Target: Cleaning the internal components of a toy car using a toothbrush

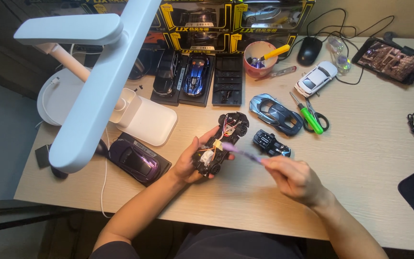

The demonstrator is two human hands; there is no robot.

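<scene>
Cradled in the left hand: an opened toy car chassis, black plastic, wires and small parts exposed, nose toward one o'clock, lifted just above the pale wood-grain surface. At four o'clock of the chassis, the right hand, pinched around a thin purple tool with its tip touching the chassis middle. Just beside, at three o'clock, a small dark car piece; beyond it at one o'clock a glossy blue-grey car body shell and green-handled scissors. Along the far edge at twelve o'clock, stacked black boxes with yellow trim, windowed, model cars inside. At nine o'clock, a purple car on a black base, under a smooth white lamp.
</scene>
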